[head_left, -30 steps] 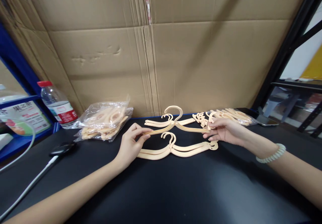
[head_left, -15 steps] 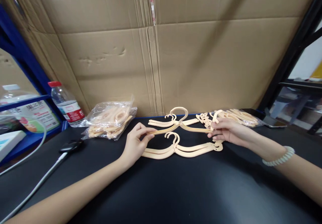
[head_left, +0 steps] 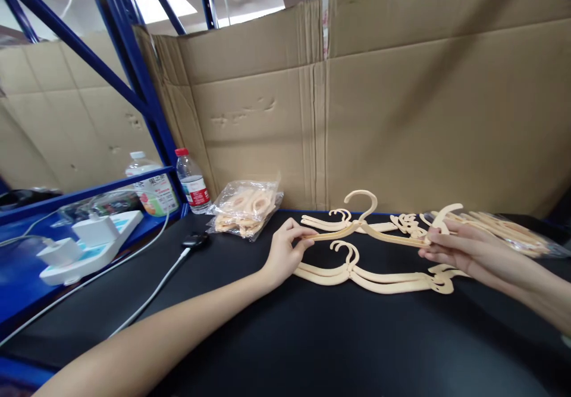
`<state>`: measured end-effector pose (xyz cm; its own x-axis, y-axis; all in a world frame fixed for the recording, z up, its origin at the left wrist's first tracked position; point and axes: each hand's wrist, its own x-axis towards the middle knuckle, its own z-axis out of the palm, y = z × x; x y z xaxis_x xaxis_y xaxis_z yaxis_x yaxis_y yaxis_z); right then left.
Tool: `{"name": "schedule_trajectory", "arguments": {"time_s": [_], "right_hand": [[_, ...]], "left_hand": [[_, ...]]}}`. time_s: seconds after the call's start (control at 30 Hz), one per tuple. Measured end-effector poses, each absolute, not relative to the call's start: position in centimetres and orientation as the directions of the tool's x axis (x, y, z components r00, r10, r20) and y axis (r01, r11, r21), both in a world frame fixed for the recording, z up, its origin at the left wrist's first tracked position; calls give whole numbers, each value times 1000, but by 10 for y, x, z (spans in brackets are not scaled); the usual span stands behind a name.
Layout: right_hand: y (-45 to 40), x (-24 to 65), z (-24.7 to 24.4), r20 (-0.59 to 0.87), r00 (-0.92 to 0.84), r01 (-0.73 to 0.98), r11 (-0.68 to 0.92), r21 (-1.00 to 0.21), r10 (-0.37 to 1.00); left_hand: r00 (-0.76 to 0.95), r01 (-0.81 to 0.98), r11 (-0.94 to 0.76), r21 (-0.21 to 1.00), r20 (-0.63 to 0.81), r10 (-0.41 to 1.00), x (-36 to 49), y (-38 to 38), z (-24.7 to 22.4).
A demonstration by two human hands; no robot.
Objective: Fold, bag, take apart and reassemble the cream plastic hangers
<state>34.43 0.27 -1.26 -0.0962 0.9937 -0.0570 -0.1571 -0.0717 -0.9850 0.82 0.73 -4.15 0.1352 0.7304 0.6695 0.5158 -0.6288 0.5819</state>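
A beige clothes hanger [head_left: 367,207] is raised above the black table, its hook pointing up. My left hand [head_left: 286,249] pinches the tip of its left arm between thumb and fingers. My right hand [head_left: 466,247] grips the end of the right arm, where a curved beige piece [head_left: 446,214] sticks up from the fingers. Just below lies a pair of similar hangers [head_left: 383,281], with a hooked piece at the right end. Behind the raised hanger lie more hangers [head_left: 328,223], partly covered by it, and several small beige pieces [head_left: 408,224].
Clear bags of beige parts lie at the back left [head_left: 247,207] and the back right [head_left: 504,233]. A red-capped bottle [head_left: 193,186] stands by the blue frame. White power strip [head_left: 91,248] and black plug [head_left: 195,241] with cable are on the left. A cardboard wall [head_left: 423,117] closes the back.
The camera has turned left, so everything appears further right and the power strip shows more fully. Both hands keep hold of the same hanger; the curved piece at my right hand is angled more outward.
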Motion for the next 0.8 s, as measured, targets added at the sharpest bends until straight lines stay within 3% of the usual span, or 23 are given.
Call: {"name": "schedule_trajectory", "arguments": {"time_s": [0.6,0.8], "right_hand": [[3,347,-14,52,-40,-187,43,-981,998],[9,349,-19,-4,-16,-217,-8,-976,1000]], "left_hand": [[151,501,-606,618,628,764,8,7,-40],[226,503,-663,555,656,721,11,2,-37]]}}
